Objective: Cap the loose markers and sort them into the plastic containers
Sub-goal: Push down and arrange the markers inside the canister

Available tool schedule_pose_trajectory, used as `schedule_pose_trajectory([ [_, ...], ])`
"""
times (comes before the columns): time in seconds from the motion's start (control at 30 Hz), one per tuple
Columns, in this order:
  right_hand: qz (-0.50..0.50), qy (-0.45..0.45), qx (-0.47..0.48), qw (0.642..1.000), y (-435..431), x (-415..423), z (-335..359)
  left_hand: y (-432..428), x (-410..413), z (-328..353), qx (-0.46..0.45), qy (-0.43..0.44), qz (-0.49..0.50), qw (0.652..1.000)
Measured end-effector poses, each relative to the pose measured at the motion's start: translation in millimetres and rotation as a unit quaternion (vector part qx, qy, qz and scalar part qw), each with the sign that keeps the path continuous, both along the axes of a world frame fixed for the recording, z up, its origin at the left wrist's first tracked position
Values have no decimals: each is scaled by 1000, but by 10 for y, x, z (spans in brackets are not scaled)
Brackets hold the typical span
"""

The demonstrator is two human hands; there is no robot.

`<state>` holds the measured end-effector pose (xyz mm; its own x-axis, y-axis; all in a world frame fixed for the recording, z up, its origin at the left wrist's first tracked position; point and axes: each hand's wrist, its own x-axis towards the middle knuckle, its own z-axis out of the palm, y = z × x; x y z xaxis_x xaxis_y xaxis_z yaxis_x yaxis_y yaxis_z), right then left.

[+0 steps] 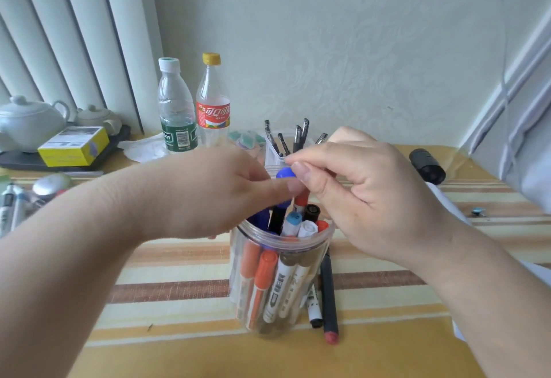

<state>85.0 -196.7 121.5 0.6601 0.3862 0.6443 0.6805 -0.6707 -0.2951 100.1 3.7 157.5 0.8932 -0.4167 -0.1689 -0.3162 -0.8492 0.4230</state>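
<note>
One clear round plastic jar [280,288] stands mid-table on a yellow, cream and brown striped tablecloth [179,285], nearer the front edge. At least seven marker tops crowd its mouth; through its wall show two orange caps and two brown caps. Two loose markers lie touching the jar's right side: one black marker with a red end [329,294] and one white marker with a black cap [314,306].

Both hands meet above the jar's mouth. The left hand [208,193] curls round a blue-capped marker [285,172] standing in the jar, thumb pressed across its barrel. The right hand [357,199] has its fingers curled, thumb and forefinger tips close together just above the blue cap; whether they grip anything cannot be told.

Toward the far edge stand one smaller clear container of dark pens [286,145], two plastic bottles [176,109], two white teapots [29,121] and one yellow box [74,146].
</note>
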Motion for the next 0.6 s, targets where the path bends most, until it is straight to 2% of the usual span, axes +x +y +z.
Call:
schedule_pose_trajectory([
  [0.07, -7, 5, -24, 1000, -13, 9, -54, 41, -22, -62, -50, -16, 24, 998],
  [0.17, -20, 94, -25, 995, -55, -24, -57, 58, -35, -142, -86, -37, 59, 994],
  [0.23, -9, 142, 4, 990, -66, -67, -20, 34, -56, -194, -109, -57, 78, 989],
  [0.3, -5, 153, 24, 988, -72, -97, -8, 13, -101, -256, -154, -65, 92, 982],
  [0.4, -20, 159, 142, 977, -126, -94, -63, 14, -205, -364, -265, -76, 122, 953],
  [0.47, -120, 162, 182, 962, -201, -50, -100, 24, -259, -461, -312, -101, 126, 936],
  [0.53, -270, 255, 78, 925, -280, 10, -168, 27, -293, -513, -350, -104, 109, 925],
  [0.6, -353, 376, -27, 856, -290, 28, -314, 32, -289, -507, -381, -83, 54, 919],
])
